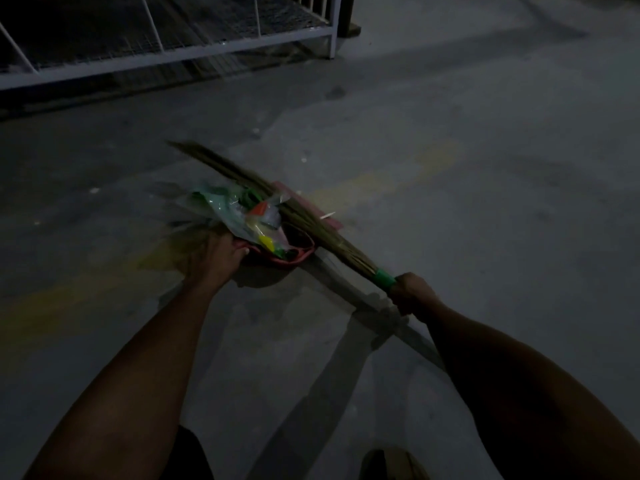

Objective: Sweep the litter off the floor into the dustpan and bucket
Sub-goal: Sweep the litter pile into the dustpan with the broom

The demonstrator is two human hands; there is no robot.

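Observation:
A pink dustpan (298, 256) lies on the dim concrete floor near the middle of the head view. Plastic wrappers and bags (239, 213), green, white, orange and yellow, are heaped in and over it. My left hand (214, 258) grips the dustpan's near left rim. My right hand (410, 294) is closed around the green-bound neck of a straw broom (294, 211). The bristles lie across the far side of the dustpan and point up and left, blurred at the tips. No bucket is in view.
A white metal frame with a wire mesh deck (180, 55) runs along the back left, one leg (333, 32) at its right end. Small white scraps (255, 132) dot the floor beyond the dustpan. My foot (391, 464) shows at the bottom edge.

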